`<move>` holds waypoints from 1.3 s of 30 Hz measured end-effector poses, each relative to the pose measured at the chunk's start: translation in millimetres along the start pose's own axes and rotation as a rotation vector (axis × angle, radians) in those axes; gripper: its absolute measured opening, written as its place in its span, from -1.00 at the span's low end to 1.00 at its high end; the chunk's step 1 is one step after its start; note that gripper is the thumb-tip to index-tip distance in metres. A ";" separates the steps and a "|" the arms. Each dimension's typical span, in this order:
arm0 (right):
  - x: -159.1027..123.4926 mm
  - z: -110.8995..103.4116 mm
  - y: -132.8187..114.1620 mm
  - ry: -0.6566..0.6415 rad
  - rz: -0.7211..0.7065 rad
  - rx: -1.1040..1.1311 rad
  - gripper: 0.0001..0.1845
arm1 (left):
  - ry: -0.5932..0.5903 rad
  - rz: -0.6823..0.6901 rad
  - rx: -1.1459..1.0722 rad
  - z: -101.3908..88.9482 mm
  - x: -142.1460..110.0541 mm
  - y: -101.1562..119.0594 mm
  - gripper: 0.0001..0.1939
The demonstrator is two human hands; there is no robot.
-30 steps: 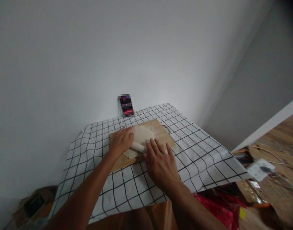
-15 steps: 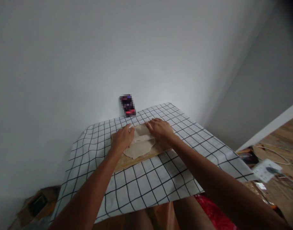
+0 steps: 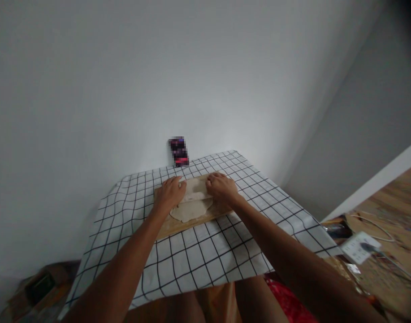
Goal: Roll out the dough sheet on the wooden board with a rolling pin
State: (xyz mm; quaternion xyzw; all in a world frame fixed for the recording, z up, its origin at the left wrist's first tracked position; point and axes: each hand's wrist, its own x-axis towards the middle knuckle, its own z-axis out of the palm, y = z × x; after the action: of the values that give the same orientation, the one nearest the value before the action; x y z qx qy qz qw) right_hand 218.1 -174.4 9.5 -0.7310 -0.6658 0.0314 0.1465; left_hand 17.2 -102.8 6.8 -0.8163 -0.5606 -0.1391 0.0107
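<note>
A thin, pale sheet of dough (image 3: pixel 191 211) lies on a wooden board (image 3: pixel 181 228). Its far part is turned over toward me, making a thick straight fold (image 3: pixel 196 196) across the middle, while the near part stays flat with an uneven, rounded edge. My left hand (image 3: pixel 171 192) holds the left end of the folded dough, thumb on the inner side. At the right end my right hand (image 3: pixel 221 186) grips it with curled fingers. Both hands partly cover the ends of the fold, so whether anything lies inside it is hidden.
The board rests on a table with a white, black-checked cloth (image 3: pixel 192 255). A blurred phone-like object (image 3: pixel 179 152) leans against the wall (image 3: pixel 205 80) at the back. Right of the table, a power strip (image 3: pixel 360 247) with a cable sits on the floor; a cardboard box (image 3: pixel 40 287) stands lower left.
The view has shifted slightly. My right hand is a little closer in toward the left, its fingers more curled. Both hands stay on the folded dough.
</note>
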 end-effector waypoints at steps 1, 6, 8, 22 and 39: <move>-7.4 -0.1 -1.7 0.006 -0.004 -0.014 -0.55 | 0.017 0.017 -0.002 1.7 -2.8 -1.5 -0.52; -51.6 1.1 -16.1 0.141 -0.032 -0.085 -0.52 | 0.103 0.160 0.002 6.7 -23.7 -7.6 -0.57; -71.8 2.5 -21.4 0.151 -0.048 -0.059 -0.48 | 0.133 0.205 0.002 6.1 -38.2 -8.3 -0.57; -103.3 16.3 -17.5 0.220 -0.180 -0.027 -0.44 | 0.167 0.209 0.025 1.2 -96.2 -9.1 -0.50; 65.2 0.6 -3.3 -0.061 -0.017 -0.004 -0.28 | 0.051 -0.127 0.116 -4.0 34.3 -2.0 -0.38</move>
State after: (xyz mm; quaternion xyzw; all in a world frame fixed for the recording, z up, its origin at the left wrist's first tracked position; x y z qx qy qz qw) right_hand 222.0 -110.0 19.4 -0.7242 -0.6762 0.0512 0.1247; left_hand 25.9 -71.4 18.6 -0.7734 -0.6177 -0.1274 0.0634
